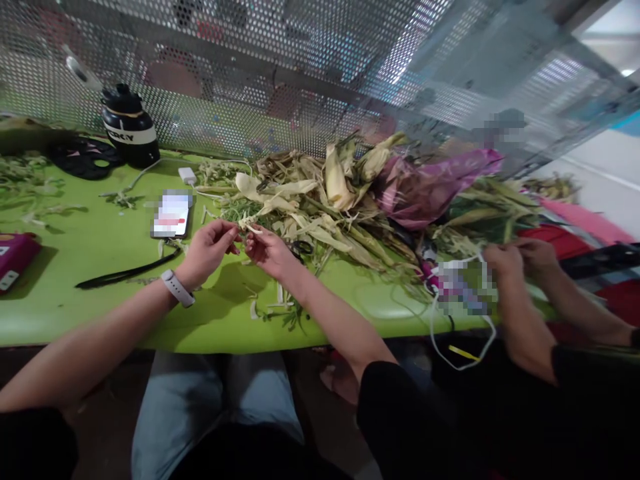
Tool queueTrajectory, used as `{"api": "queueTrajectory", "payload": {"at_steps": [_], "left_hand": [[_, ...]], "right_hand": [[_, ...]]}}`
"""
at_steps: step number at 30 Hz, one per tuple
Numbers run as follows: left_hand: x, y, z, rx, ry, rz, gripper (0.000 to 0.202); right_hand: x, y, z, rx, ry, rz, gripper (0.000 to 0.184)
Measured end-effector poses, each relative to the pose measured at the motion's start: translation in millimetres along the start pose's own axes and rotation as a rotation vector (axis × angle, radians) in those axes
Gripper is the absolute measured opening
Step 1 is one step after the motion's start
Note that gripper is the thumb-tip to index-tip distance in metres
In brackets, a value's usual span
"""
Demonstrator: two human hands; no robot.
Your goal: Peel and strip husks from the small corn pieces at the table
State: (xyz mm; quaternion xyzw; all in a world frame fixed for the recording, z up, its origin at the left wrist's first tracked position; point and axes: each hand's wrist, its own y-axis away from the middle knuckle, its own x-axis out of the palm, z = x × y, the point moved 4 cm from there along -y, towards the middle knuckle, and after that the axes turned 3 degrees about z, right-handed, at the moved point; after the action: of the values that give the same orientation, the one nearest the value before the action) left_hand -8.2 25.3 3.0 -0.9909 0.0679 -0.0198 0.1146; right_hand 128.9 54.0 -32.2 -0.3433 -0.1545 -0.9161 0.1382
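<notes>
A small pale piece of corn husk is pinched between the fingertips of both hands, above the table's front half. My left hand, with a pale watch on its wrist, is closed at the husk's left side. Closed on the same husk from the right is my right hand. Just beyond them lies a heap of dried corn husks with thin green sprigs at its near edge. Black-handled scissors show partly beside my right hand. Husk scraps are scattered below it.
On the green table are a phone, a black strap, a dark bottle and a magenta box. A purple plastic bag rests on the heap. At right, a co-worker's hands work by a white cord. Perforated metal stands behind.
</notes>
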Motion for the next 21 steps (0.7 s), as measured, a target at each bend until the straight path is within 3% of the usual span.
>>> {"api": "queueTrajectory", "payload": {"at_steps": [4, 10, 17, 21], "left_hand": [[-0.7, 1.2, 3.8, -0.071, -0.078, 0.006, 0.014], [-6.3, 0.2, 9.2, -0.013, -0.199, -0.068, 0.019], [-5.1, -0.2, 19.9, -0.064, -0.013, -0.075, 0.021], [-5.4, -0.8, 10.0, 0.027, -0.238, -0.081, 0.017]], "right_hand": [[-0.6, 4.7, 2.3, -0.005, 0.085, -0.013, 0.018], [6.5, 13.7, 4.7, 0.021, 0.279, 0.02, 0.018], [13.7, 15.7, 0.6, -0.019, 0.507, 0.141, 0.033], [13.9, 18.6, 1.4, -0.057, 0.554, 0.132, 0.029]]}}
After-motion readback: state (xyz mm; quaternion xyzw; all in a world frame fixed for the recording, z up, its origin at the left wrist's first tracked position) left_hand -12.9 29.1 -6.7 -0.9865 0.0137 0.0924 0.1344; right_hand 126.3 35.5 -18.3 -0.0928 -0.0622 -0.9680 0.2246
